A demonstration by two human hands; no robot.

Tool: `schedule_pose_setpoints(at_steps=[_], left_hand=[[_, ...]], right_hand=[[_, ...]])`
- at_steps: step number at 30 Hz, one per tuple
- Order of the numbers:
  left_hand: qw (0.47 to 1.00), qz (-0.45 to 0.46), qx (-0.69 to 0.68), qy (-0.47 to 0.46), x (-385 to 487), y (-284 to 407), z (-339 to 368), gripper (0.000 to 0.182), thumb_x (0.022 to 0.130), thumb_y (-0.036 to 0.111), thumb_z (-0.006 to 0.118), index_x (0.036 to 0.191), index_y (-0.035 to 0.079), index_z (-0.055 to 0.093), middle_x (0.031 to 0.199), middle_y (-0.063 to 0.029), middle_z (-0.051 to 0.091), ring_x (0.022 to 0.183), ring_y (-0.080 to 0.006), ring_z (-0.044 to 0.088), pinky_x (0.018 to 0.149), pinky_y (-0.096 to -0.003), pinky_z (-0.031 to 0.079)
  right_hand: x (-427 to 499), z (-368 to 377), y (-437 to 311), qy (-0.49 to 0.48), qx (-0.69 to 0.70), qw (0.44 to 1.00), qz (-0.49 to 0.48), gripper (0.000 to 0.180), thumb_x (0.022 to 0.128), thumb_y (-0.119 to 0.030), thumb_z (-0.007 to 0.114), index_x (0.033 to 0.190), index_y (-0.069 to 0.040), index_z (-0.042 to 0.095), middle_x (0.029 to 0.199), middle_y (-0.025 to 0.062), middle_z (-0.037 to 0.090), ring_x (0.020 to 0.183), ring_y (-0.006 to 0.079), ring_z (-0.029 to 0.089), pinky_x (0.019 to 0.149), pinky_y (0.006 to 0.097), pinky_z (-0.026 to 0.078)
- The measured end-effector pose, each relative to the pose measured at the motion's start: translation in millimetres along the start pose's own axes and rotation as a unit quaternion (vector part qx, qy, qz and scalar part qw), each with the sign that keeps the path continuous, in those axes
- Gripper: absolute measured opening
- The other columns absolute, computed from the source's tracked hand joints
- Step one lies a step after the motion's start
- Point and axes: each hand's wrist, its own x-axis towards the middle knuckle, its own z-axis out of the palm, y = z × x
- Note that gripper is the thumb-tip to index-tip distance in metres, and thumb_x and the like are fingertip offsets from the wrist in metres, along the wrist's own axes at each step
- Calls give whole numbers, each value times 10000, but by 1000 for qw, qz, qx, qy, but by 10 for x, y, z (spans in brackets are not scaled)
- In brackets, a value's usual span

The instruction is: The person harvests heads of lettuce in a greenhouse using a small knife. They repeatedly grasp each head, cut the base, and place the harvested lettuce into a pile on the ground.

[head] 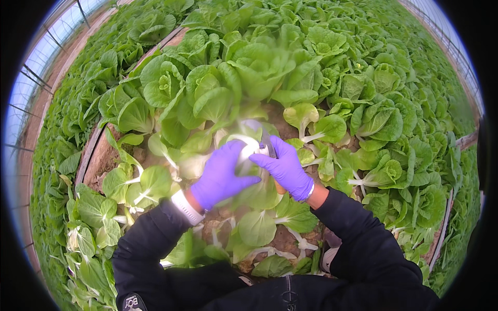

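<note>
In a purple glove, my left hand (222, 177) grips a leafy cabbage whose pale stem end (247, 147) faces up and away from me. Green leaves of that cabbage (255, 192) hang below, blurred and partly covered by the gloves. My right hand (284, 167), gloved alike, is closed around a knife; its orange-brown handle (279, 188) shows beneath the palm. The knife's blade (267, 138) lies against the cabbage's stem end, with my right thumb touching the white stem. Glare hides the exact line where blade and stem meet.
Leafy cabbages (260, 64) stand densely ahead and to the right. Detached leaves (142, 186) and white stem pieces (305, 243) lie on brown soil around my hands. A narrow bed edging (90, 149) runs along the left. Greenhouse framing (37, 79) curves at the far left.
</note>
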Motion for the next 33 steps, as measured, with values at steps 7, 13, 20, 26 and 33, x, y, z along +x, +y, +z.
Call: schedule_pose_setpoints(at_steps=[7,13,20,26,33], left_hand=[[930,-141,-300,-159,-114,-512,-137,528,799,48,726,1305,31,578,1177,-9,635,1051,-95,571,959,-291,462],[935,-69,-271,-218,-149,-631,-135,622,791,111,640,1381,5,473,1184,-105,609,1107,-169,551,984,-309,432],[882,-125,-374,-259,-196,-692,-54,626,780,115,633,1375,-1,473,1207,-69,588,1123,-157,531,984,-291,419],[777,-192,-562,-207,-186,-809,-203,739,814,389,700,1394,15,438,1204,-131,604,1104,-243,601,992,-362,467],[676,-301,-671,-41,-100,-576,175,385,966,149,534,1333,35,519,1196,-77,616,1047,-199,620,965,-339,489]], right_hand=[[205,-432,42,-47,-163,984,45,348,874,-192,727,1149,-3,629,991,5,643,859,77,564,794,273,497],[209,-366,-36,-102,-93,990,-26,402,860,-164,743,1203,-7,606,1056,14,621,943,95,556,833,272,482],[95,-100,46,-207,-86,972,73,243,870,-153,731,1045,-12,640,924,-16,623,883,54,546,771,265,487],[199,-326,202,-101,-206,972,52,401,893,-270,686,1179,4,622,963,48,676,851,107,606,783,285,509],[13,439,250,28,77,996,26,348,949,-239,642,1177,11,560,1098,70,626,984,119,579,885,289,474]])
